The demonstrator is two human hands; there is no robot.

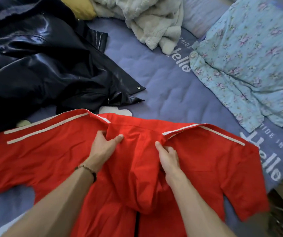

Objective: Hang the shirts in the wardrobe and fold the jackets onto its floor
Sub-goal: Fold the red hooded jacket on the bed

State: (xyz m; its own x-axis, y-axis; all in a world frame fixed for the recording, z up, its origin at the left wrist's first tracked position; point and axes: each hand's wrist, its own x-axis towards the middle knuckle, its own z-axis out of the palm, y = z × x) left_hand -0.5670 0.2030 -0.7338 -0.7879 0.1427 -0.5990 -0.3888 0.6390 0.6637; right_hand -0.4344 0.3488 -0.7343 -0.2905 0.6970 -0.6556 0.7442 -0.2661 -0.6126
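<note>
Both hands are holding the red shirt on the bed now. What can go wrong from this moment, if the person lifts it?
1. The left hand and right hand pinch only the middle of the red shirt, so the wide sleeves may sag and crease when lifted.
2. Its upper edge lies close to the black leather jacket; lifting could possibly drag that jacket's corner.
3. The shirt's right sleeve hangs near the edge of the bed and might slip off.

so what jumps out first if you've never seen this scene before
The bright red garment with white stripes spread across the near part of the bed grabs the eye, with the left hand and right hand each pinching its fabric near the collar. Behind it on the left lies a shiny black leather jacket. A pale blue floral cloth lies on the right, and a fluffy white garment is heaped at the far end.
</note>
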